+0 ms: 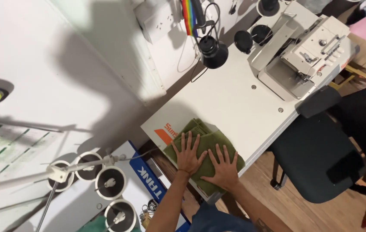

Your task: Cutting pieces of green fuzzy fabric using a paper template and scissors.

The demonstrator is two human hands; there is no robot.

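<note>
Two bare hands press flat on a folded green cloth [204,148] lying at the near left corner of a white sewing table [230,99], one edge reaching the table's near rim. The left hand [187,155] lies spread on the left part of the fold, fingers pointing away from the person; the right hand [223,168] lies just beside it, nearer the table edge, fingers also splayed. Neither hand grips anything: both are open, palms down on the fabric. To smooth such a fold well, it seems best to keep the palms flat and push evenly outward, so the layers stay square and nothing slides off the rim. A white sewing machine [303,53] stands at the far right of the table, well apart from the cloth, with a black lamp [213,51] to its left. A dark chair [316,159] stands to the right.
</note>
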